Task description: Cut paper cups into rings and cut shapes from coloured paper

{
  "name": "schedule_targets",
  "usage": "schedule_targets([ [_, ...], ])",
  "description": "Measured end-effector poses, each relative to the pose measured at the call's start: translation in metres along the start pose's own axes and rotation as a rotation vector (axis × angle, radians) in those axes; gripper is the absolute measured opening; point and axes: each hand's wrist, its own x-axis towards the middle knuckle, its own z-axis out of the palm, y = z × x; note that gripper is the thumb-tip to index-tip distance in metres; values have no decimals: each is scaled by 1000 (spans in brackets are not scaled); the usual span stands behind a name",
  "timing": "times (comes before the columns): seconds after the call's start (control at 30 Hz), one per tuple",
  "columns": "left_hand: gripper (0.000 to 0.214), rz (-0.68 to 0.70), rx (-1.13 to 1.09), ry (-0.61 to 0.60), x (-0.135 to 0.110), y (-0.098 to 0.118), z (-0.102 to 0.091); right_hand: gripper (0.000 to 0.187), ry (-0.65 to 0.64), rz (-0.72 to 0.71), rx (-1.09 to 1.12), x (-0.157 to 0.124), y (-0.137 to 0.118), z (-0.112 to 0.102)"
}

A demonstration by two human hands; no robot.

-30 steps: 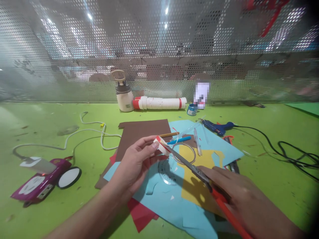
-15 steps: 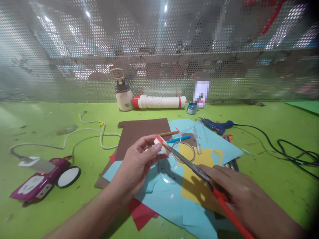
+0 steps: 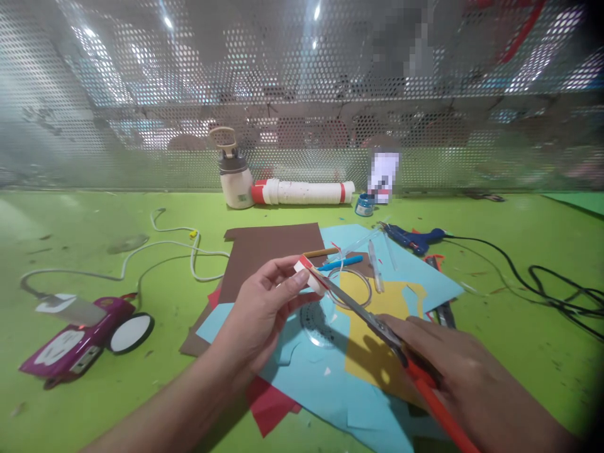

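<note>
Between the fingers and thumb of my left hand [image 3: 267,302] is a small white piece with a red edge [image 3: 310,275]; its exact kind I cannot make out. My right hand [image 3: 453,358] is wrapped round the red handles of a pair of scissors [image 3: 363,314]. The blades point up and left, and their tips touch or overlap the red-edged piece. Under both hands lie light blue paper [image 3: 302,371], yellow paper [image 3: 372,340] and a clear protractor [image 3: 318,322]. A blue pen [image 3: 346,262] and a ring of pale wire [image 3: 368,292] are just beyond the blades.
A blue glue gun [image 3: 415,238] with a black cord lies right. Brown paper [image 3: 268,251] is spread behind my left hand. At left sits a purple power strip [image 3: 80,340] with a plugged-in charger. A sprayer bottle [image 3: 236,182], white tube [image 3: 306,192] and blue jar [image 3: 364,204] stand along the mesh.
The scissor tips have shifted slightly along the red-edged piece, which has tilted a little. Both hands keep their hold, and the whole view has moved slightly.
</note>
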Motion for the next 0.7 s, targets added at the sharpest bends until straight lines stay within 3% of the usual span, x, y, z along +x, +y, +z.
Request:
schedule_targets([
  [0.17,29,24,-12,45,0,-1,2,31,-34,36,45,-3,2,2],
  [0.7,29,92,-48,88,-1,-5,4,23,97,-72,-50,0,-4,4],
])
